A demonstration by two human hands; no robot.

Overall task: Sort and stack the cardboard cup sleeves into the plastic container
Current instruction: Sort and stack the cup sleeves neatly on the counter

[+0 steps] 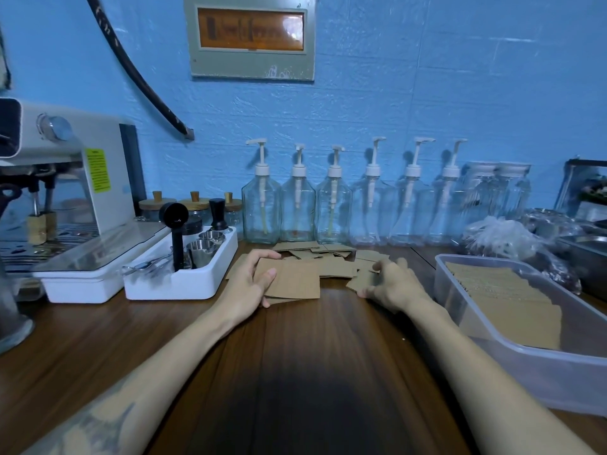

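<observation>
Flat brown cardboard cup sleeves lie scattered (328, 254) on the wooden table in front of the pump bottles. My left hand (249, 280) grips a small stack of sleeves (295, 284), thumb on top and fingers round its far edge. My right hand (392, 285) pinches a single sleeve (363, 281) at the right side of the pile. A clear plastic container (538, 366) stands at the right, and a long row of stacked sleeves (505, 297) fills it.
A white tray (184, 284) with metal cups and a black scoop sits left of the pile, beside a coffee machine (65, 178). Several glass pump bottles (331, 208) line the blue wall. Plastic bags (502, 238) and a metal tray lie at far right.
</observation>
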